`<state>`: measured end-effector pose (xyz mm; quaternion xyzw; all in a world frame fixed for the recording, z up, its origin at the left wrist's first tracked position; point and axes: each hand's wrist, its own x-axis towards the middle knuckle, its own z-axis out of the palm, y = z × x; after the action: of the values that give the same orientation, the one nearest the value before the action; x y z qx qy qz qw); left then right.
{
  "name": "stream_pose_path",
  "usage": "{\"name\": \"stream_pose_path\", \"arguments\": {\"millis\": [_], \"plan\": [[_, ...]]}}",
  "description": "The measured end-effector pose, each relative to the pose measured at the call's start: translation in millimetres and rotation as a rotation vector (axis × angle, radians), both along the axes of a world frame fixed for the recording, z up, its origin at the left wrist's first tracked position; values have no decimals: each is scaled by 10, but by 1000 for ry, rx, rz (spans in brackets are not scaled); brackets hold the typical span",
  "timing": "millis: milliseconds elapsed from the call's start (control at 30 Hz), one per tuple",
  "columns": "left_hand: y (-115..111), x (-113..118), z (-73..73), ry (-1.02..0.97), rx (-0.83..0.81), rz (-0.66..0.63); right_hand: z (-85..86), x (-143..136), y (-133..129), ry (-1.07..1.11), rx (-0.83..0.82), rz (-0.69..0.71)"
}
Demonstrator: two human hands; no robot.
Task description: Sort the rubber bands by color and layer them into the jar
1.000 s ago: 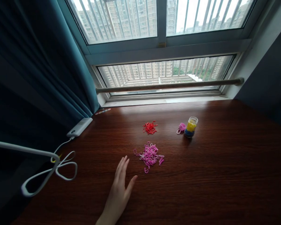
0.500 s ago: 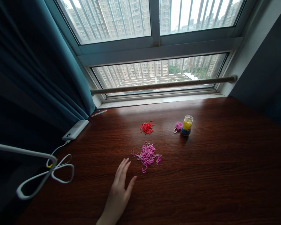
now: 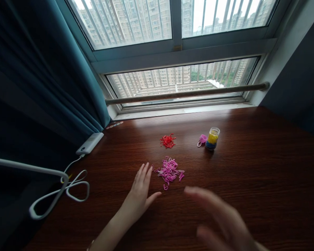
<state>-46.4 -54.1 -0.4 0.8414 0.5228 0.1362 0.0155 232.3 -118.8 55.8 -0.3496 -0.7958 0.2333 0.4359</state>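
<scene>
My left hand [image 3: 140,191] is open beside the left edge of a pile of pink plastic clips or rings [image 3: 169,170], its thumb stretched toward the near side and nothing held. My right hand [image 3: 222,219], blurred, hovers at the lower right of the pile with fingers and thumb apart, empty. Behind the pink pile lies a smaller heap of thin red pieces [image 3: 167,141]. Farther right stands a small open glass jar [image 3: 212,138] with yellow above blue inside. A pink cap with a loop [image 3: 202,139] rests against or close beside the jar.
A brown wooden tabletop [image 3: 251,174] runs up to the window with a metal bar [image 3: 188,94] across it. At left are a blue curtain [image 3: 75,76], a white power strip [image 3: 89,143] and a looped white cable [image 3: 78,200].
My left hand has moved up and right, close to the pink pile. My right hand has come into view from the lower right. The view has shifted slightly.
</scene>
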Motion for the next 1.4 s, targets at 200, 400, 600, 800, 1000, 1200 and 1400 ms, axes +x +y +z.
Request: {"name": "stream_pose_path", "arguments": {"millis": [200, 400, 600, 800, 1000, 1200, 1400], "plan": [[294, 14, -312, 29, -117, -37, -478, 755, 1459, 269, 123, -781], [325, 116, -312, -99, -174, -88, -857, 975, 2000, 112, -18, -697], [269, 188, -142, -285, -289, -144, -882, 783, 1882, 220, -81, -538], [485, 264, -47, -257, -234, -96, -708, 565, 1435, 213, -83, -412], [808, 348, 89, -83, -388, 3, -606, 431, 1196, 36, 92, -337], [1016, 466, 209, 30, -490, -165, -635, 419, 1115, -74, 182, -291], [1068, 496, 249, 18, -450, -204, -652, 424, 1064, -186, 145, -254]]}}
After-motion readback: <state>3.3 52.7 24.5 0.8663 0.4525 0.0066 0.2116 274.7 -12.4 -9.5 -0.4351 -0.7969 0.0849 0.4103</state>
